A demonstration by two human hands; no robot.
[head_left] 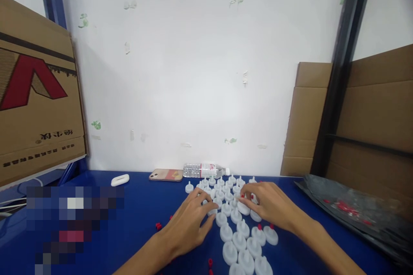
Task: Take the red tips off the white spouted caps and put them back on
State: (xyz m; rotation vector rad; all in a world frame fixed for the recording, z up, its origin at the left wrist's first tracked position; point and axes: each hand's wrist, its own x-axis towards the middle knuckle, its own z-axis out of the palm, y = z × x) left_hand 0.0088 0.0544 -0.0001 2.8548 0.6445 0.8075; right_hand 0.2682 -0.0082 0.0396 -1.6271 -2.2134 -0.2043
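Many white plastic nozzle caps (239,241), each a round base with a narrow spout, stand in a loose cluster on the blue table. At the cluster's left side is my left hand (193,219), its curled fingers and thumb around the edge of one white cap (212,212). My right hand (271,204) is over the right side, thumb and fingertips pinched at a small red tip cap (242,196) above a white nozzle cap (243,209). Red tip caps (259,227) sit on some spouts nearer me. Fingers partly hide the caps beneath them.
Loose red tip caps (158,226) lie left of my left hand, others (210,262) near the front. A water bottle (206,170), phone (165,175) and white case (120,180) lie along the back. A dark plastic bag (358,219) with red pieces is right. Cardboard (38,94) flanks the table (129,215).
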